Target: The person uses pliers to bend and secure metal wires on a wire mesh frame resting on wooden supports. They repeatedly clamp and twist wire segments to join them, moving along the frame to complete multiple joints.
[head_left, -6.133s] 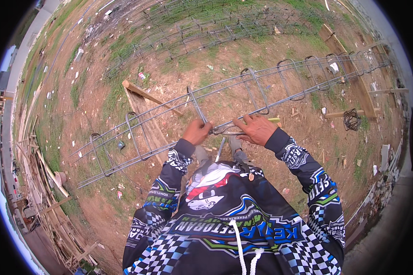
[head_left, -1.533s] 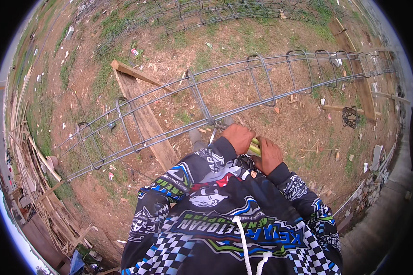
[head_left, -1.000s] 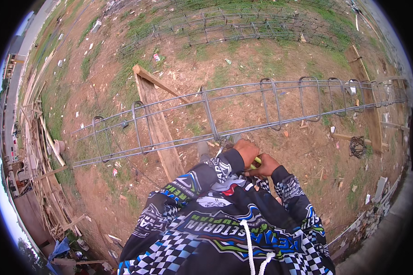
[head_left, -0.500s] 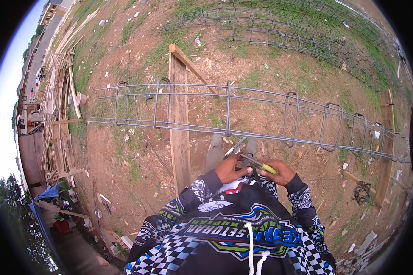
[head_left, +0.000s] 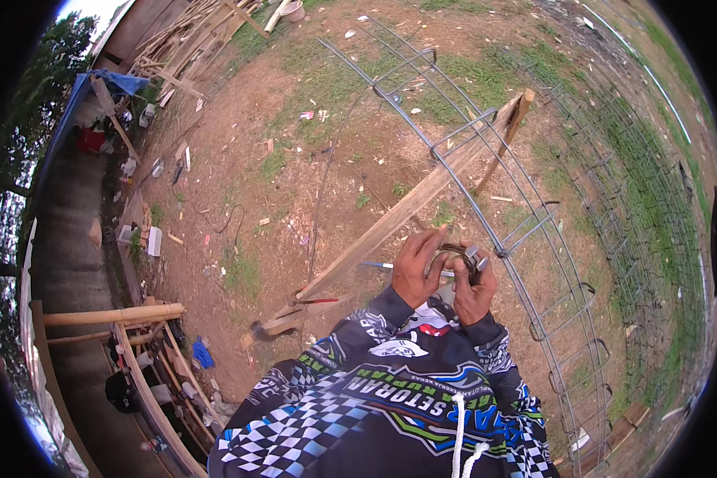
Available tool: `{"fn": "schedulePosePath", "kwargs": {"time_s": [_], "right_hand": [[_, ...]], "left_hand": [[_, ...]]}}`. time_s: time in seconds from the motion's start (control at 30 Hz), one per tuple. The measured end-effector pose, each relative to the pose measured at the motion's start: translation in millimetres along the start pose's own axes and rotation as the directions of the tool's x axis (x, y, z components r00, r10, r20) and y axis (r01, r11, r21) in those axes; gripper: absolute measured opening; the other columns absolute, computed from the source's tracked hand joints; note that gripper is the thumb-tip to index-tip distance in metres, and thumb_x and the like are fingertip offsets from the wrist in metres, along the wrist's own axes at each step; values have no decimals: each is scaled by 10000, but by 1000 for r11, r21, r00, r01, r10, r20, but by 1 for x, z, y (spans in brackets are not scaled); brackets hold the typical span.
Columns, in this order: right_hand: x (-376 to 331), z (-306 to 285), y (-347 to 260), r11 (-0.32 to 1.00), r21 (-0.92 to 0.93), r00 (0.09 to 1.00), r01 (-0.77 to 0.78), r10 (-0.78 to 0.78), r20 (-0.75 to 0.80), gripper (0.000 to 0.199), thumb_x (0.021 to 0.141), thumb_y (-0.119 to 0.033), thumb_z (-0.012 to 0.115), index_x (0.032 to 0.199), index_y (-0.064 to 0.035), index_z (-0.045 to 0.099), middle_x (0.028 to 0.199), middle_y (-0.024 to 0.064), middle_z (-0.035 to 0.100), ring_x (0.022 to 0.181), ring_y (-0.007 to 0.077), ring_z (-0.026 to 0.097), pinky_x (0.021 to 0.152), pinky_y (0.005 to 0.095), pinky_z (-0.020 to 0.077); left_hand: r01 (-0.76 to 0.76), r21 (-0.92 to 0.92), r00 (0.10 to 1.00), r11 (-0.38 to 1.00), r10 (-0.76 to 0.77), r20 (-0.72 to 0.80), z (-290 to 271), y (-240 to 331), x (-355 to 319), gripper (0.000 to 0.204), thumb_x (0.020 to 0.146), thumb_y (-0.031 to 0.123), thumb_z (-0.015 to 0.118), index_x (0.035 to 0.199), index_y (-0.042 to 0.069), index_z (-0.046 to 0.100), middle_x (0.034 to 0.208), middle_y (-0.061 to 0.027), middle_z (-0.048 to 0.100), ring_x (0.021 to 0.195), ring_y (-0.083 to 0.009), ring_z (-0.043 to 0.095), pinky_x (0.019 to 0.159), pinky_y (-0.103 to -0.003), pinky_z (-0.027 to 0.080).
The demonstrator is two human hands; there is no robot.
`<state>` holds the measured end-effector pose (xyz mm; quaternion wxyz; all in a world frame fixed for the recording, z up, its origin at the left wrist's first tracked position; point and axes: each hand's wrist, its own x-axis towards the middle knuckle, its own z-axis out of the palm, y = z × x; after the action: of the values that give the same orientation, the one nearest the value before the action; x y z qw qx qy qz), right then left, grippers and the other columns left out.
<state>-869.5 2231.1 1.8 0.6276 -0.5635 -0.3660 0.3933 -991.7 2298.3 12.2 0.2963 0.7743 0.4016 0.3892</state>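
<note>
In front of my chest, both hands are raised close together. The fingers of my left hand (head_left: pixel 413 272) are curled in a pinch on a dark, ring-like band (head_left: pixel 452 248), perhaps coiled wire. My right hand (head_left: pixel 476 296) closes around a dark tool with shiny metal ends (head_left: pixel 476 256); its kind is unclear and the fingers hide most of it. A pale blue rod (head_left: pixel 377 265) shows just left of my left hand. Beside my right hand runs a long rebar cage (head_left: pixel 502 252) with bent stirrups, lying across a wooden plank support (head_left: pixel 402 211).
A red-handled tool (head_left: pixel 320 301) rests at the plank's near end. More rebar cages (head_left: pixel 621 183) lie on grass at the right. Bamboo poles (head_left: pixel 113 315) form a frame at lower left, near a blue tarp (head_left: pixel 123 80). Timber (head_left: pixel 185 48) is piled at upper left.
My view has swung left, so the cage now slants down the right side. Both hands have come up together. The yellow-green handle held before no longer shows.
</note>
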Motion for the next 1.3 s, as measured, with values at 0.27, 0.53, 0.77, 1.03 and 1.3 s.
{"fn": "schedulePosePath", "kwargs": {"time_s": [0.27,0.53,0.77,1.03,1.3], "right_hand": [[53,110,33,951,-129,931,281,-237,278,281,944,-111,666,1200,-16,604,981,103,652,823,186,624,737,299,504],[58,142,86,551,-618,825,561,-313,470,473,828,-146,713,1265,-45,564,1162,173,589,1122,356,536,989,464,404],[-34,231,43,921,-373,660,110,212,721,194,939,-184,674,1009,-2,679,780,27,652,645,96,591,571,262,478],[-117,327,53,665,-459,93,-589,620,779,290,936,-277,680,1067,-19,680,815,4,657,691,67,593,542,202,421],[-122,331,51,692,-431,208,-580,636,743,227,899,-228,721,1017,-37,685,800,-5,652,668,59,568,537,199,398]], "left_hand": [[254,14,965,967,-253,-65,-92,-17,-93,242,889,110,673,1107,5,680,1040,-173,670,955,-338,662,813,-407,527],[555,255,697,791,-275,-662,-241,2,-175,139,855,80,724,968,1,702,933,-162,706,917,-294,681,792,-370,510],[613,347,748,710,-379,-545,-331,-42,-241,381,723,187,828,1035,21,686,1107,-168,679,1066,-335,621,920,-427,475],[446,285,882,849,-361,-303,-328,-87,-240,456,686,211,845,1066,8,694,1044,-174,699,983,-355,666,877,-424,518],[417,191,875,889,-335,-348,-330,-95,-242,410,694,196,842,1028,8,698,1004,-176,700,921,-350,679,808,-412,534]]}}
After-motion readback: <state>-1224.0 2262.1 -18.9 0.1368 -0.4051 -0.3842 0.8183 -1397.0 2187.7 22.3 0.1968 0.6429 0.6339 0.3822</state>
